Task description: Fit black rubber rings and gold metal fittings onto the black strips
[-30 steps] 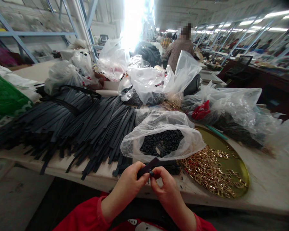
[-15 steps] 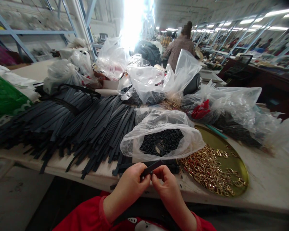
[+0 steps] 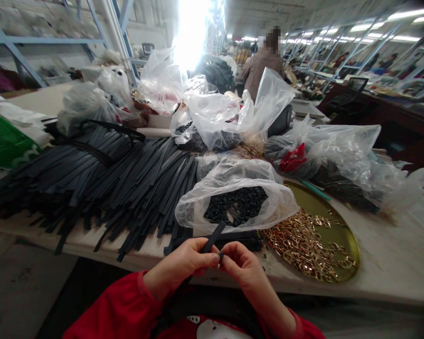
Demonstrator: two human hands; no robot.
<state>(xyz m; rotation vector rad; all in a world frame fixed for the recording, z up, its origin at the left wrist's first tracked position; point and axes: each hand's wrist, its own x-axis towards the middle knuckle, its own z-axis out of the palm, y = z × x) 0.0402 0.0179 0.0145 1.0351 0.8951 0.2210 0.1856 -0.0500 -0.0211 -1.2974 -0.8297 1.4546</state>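
My left hand point(image 3: 187, 260) is closed round a dark strap point(image 3: 215, 236), whose free end sticks up past the fingers toward the bag. Thumb and forefinger of my right hand point(image 3: 240, 263) pinch a small dark loop point(image 3: 221, 255) against the left fingertips; whether the strap passes through it I cannot tell. Just beyond the hands, an open clear plastic bag point(image 3: 185, 213) holds many small black loops point(image 3: 245, 202). More dark strips point(image 3: 247, 241) lie flat between the bag and my hands.
A big bundle of dark straps point(image 3: 141, 188) covers the table's left. On the right, a round gold tray point(image 3: 342, 235) holds gold metal buckles point(image 3: 304, 249). A teal pen-like stick point(image 3: 314, 189) lies behind it. Filled plastic bags point(image 3: 215, 115) line the back; a person point(image 3: 265, 70) is beyond.
The strap in my left hand has swung to a steeper angle, its free end now pointing toward the bag. Both hands stay together, and the small dark loop shows more clearly between the fingertips.
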